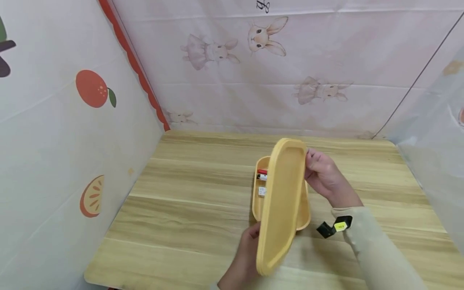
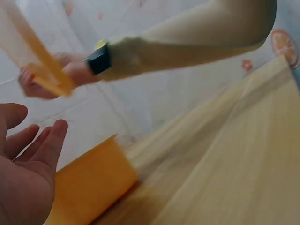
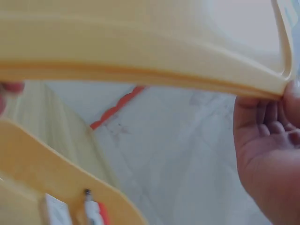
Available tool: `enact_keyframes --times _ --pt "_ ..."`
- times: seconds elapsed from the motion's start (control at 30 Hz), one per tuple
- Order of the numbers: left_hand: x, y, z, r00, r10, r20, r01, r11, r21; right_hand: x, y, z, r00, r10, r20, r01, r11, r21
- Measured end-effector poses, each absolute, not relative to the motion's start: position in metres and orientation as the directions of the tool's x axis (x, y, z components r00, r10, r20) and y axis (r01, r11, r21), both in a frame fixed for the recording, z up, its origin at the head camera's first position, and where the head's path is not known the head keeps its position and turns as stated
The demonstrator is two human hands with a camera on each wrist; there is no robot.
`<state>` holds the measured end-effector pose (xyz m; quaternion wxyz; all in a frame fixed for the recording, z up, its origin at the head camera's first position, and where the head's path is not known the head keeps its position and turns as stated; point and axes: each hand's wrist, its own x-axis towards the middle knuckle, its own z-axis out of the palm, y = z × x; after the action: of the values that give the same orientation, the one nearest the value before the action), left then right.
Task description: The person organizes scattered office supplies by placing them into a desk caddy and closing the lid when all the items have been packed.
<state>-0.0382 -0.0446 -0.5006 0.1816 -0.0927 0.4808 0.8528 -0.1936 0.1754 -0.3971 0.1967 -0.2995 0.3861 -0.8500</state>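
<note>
— What sort of place?
— Looks like a makeshift recording booth: wooden table [image 1: 188, 189] walled in by hanging sheets [image 1: 326, 68] printed with cartoon rabbits [image 1: 266, 36] and oranges [image 1: 92, 88].

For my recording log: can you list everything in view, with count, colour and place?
lid: 1, yellow, held tilted above the box
box: 1, yellow, open, on the table
batteries: 2 or so, red and white, inside the box
table: 1, light wood
backdrops: rabbit and fruit prints, around the table
wrist device: 1, black, on right sleeve
left hand: at the lid's near end
right hand: gripping the lid's far end
</note>
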Motion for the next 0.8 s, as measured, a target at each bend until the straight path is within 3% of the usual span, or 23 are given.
enact_keyframes --times 0.17,0.37,0.6,0.8 --pt "-0.041 -0.075 -0.485 -0.961 0.125 -0.248 -0.278 -0.437 0.856 -0.192 0.191 -0.376 -0.78 -0.541 0.315 -0.015 -0.487 -0.873" --pt "-0.038 -0.097 -0.482 -0.99 0.11 -0.093 -0.128 -0.379 0.916 -0.194 0.202 -0.371 -0.849 -0.501 0.167 0.01 -0.331 -0.944" --pt "-0.038 -0.093 -0.49 -0.991 0.047 -0.122 -0.13 -0.297 0.946 -0.199 0.204 -0.384 -0.93 -0.369 0.005 0.066 -0.181 -0.981" --pt "-0.041 -0.087 -0.495 -0.987 -0.024 -0.16 -0.15 -0.23 0.961 -0.202 0.204 -0.399 -0.958 -0.277 -0.075 0.107 -0.101 -0.989"
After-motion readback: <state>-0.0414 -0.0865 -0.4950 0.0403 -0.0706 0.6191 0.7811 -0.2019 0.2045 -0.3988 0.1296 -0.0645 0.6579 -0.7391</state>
